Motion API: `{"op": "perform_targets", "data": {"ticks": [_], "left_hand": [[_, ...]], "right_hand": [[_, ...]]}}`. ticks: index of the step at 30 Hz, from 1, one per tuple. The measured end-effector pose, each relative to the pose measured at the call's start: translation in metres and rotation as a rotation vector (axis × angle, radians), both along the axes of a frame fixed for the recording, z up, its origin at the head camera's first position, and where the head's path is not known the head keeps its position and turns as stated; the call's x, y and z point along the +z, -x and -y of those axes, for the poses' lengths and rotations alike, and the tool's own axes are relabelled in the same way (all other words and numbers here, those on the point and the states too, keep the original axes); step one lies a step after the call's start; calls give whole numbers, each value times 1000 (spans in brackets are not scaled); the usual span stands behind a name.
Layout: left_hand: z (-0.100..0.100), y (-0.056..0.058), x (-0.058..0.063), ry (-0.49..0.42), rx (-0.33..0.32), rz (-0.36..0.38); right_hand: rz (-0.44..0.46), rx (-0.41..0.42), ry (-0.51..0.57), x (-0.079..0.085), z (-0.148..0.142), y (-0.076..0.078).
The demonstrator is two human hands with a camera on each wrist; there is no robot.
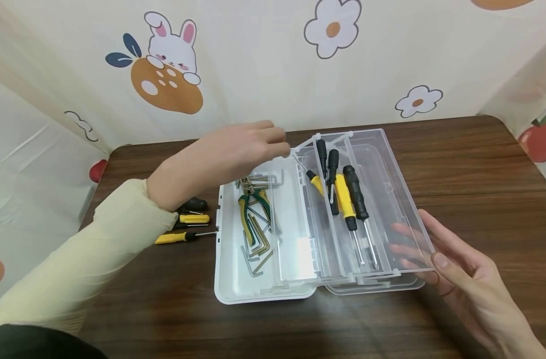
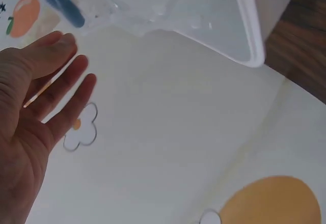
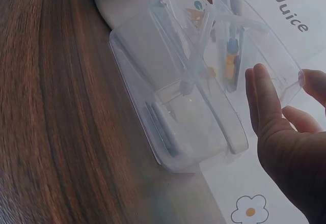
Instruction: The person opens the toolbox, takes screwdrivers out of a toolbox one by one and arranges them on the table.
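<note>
A white toolbox (image 1: 228, 289) stands on the table, with green-and-yellow pliers (image 1: 246, 219) and several hex keys (image 1: 260, 238) inside. Above its right side sits a clear plastic tray (image 1: 380, 144), holding several black or yellow screwdrivers (image 1: 344, 195). My right hand (image 1: 474, 284) grips the tray's right front corner, thumb at the edge and fingers seen through the clear wall. My left hand (image 1: 237, 149) hovers over the toolbox's back, near the tray's back left corner. In the left wrist view, that hand (image 2: 43, 96) has loosely extended fingers and holds nothing.
The clear lid (image 1: 380, 288) lies partly beneath the tray, right of the base. Left of the toolbox, several tools with yellow and black handles (image 1: 171, 238) lie on the wooden table (image 1: 492, 169), partly hidden by my left forearm. A patterned cloth (image 1: 255, 65) hangs behind.
</note>
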State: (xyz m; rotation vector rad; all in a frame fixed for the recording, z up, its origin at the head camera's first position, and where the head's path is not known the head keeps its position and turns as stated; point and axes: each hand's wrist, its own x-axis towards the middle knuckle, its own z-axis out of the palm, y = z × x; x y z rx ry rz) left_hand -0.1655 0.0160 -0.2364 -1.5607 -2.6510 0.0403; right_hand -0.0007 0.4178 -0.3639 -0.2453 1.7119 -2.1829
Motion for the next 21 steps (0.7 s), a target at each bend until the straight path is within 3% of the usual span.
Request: {"op": "perform_targets", "data": {"ticks": [10,21], "left_hand": [[-32,24,2,-49,-80,12],[-74,38,12,83,-210,37]], "right_hand": [[-36,17,41,-3,-1,0],[-15,-5,-3,0,5,-3]]}}
